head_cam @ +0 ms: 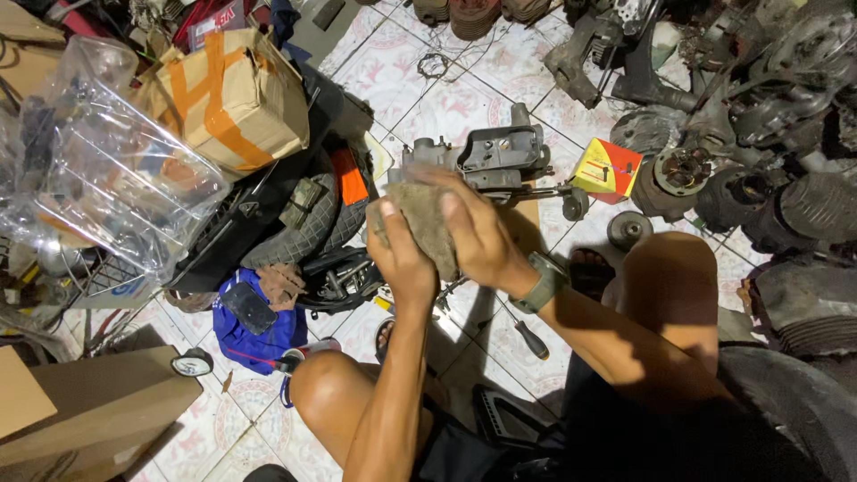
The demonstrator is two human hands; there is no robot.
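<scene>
Both my hands are closed around a dirty brown rag [428, 223] held up in front of me. My left hand [399, 254] grips its lower left side, thumb up. My right hand [473, 228] presses over the rag from the right; a green wristwatch [540, 284] sits on that wrist. Just behind the rag a grey metal engine part [495, 153] rests on a wooden block [527, 214] on the tiled floor. The rag hides the part's near side.
A tyre [312, 223], a taped cardboard box [228, 94] and clear plastic bags [98, 170] lie at left. A yellow-red small box [607, 168] and dark engine parts [759, 107] crowd the right. A screwdriver [533, 337] lies on the tiles by my knee; a blue bag [254, 335] lies lower left.
</scene>
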